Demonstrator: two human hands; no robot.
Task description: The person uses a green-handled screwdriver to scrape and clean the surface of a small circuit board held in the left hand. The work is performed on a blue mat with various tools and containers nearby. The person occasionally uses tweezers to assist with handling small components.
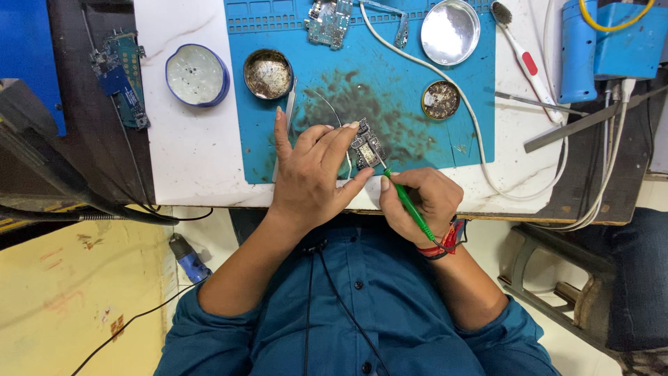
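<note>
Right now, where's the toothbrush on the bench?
In the head view, the white-and-red toothbrush lies at the top right, on the white table just off the blue mat's right edge, between the shiny round lid and the blue box.

White marble-look worktop (188,150) sat on dark wooden bench (90,139), edges worn. Blue work mat (390,90) covered its middle. Yellow painted surface (76,292), scuffed and stained, lay lower left. Pale tiled floor (577,348) showed at right beneath weathered wooden stool frame (550,292). Blue panel (28,49) stood upper left. Light fell even, without hard shadows.
</note>
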